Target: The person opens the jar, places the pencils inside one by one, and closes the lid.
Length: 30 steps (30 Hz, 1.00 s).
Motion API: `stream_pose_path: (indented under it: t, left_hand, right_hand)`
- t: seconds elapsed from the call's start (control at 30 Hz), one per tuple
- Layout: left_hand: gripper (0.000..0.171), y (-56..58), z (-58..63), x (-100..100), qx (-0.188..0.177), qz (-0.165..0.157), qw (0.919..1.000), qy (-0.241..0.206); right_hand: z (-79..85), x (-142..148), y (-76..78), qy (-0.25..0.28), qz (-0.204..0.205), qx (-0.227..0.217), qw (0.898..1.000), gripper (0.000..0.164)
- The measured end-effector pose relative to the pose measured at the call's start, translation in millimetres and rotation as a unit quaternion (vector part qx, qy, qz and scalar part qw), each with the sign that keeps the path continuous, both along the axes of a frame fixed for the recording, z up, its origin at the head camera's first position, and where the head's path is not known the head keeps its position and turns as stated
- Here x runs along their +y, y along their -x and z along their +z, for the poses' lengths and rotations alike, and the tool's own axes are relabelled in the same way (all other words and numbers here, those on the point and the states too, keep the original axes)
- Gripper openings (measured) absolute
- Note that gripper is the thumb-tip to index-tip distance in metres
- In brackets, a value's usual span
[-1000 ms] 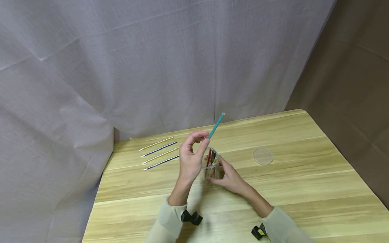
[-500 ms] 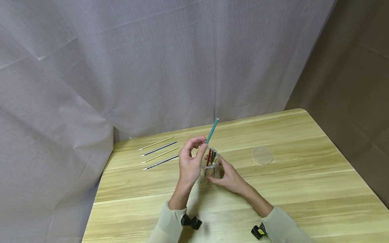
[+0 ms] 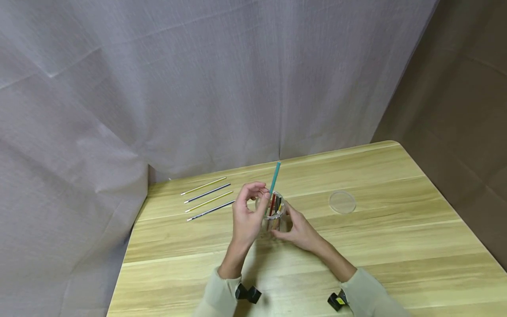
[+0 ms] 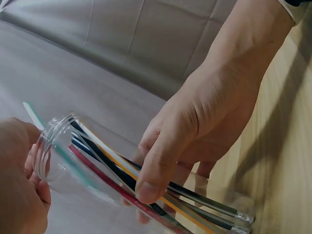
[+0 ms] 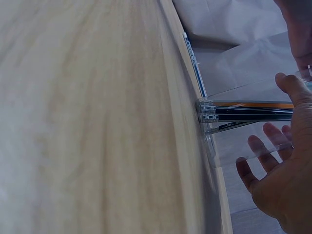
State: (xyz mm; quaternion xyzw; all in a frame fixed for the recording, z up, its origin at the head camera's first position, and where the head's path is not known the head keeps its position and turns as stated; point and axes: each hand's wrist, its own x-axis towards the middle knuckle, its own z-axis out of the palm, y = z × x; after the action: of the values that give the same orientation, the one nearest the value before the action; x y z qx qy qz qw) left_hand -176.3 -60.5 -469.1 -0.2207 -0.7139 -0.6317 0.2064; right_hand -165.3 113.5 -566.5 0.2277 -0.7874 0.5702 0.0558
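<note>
My left hand [image 3: 246, 215] pinches a teal pencil [image 3: 275, 176] over the mouth of a clear jar [image 3: 274, 217]. In the left wrist view, the lower part of the teal pencil [image 4: 78, 170] slants down inside the jar, apart from the bundle within. My right hand [image 3: 302, 231] holds the jar from its right side, thumb and fingers around the wall. Red, dark and yellow pencils [image 4: 124, 168] lean together inside it. The right wrist view shows the jar's base close to the wooden surface and my right fingers [image 5: 263, 156] curved about its wall.
Several yellow and dark blue pencils [image 3: 209, 201] lie in a row on the wooden table [image 3: 380, 246], left of the jar. A clear round lid [image 3: 342, 202] rests to the right. Grey cloth [image 3: 214, 88] hangs behind the table's back edge.
My left hand has moved down, and the teal pencil has gone from above the jar to partly inside it, now more upright. My right hand and the jar have stayed in place.
</note>
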Motion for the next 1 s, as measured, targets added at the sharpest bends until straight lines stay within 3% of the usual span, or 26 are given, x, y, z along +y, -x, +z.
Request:
stream_pose_path:
  t: [0.2,0.5,0.8,1.0]
  left_hand:
    - [0.022,-0.7,3.8,1,0.001,0.010,0.9998,0.015]
    - [0.020,-10.2,23.8,4,0.001,0.017,0.9995,0.025]
    - [0.018,0.8,3.2,-4,0.017,0.014,0.9983,0.053]
    - [0.015,2.0,2.2,-9,0.017,0.016,0.9970,0.073]
  right_hand:
    - [0.9,0,0.2,-0.007,0.001,-0.009,1.000,0.101]
    - [1.8,-1,-0.3,-0.013,-0.007,-0.013,1.000,0.099]
    - [-0.6,0,-0.1,-0.014,-0.004,-0.007,1.000,0.099]
    - [-0.6,0,0.0,-0.013,-0.003,-0.017,1.000,0.097]
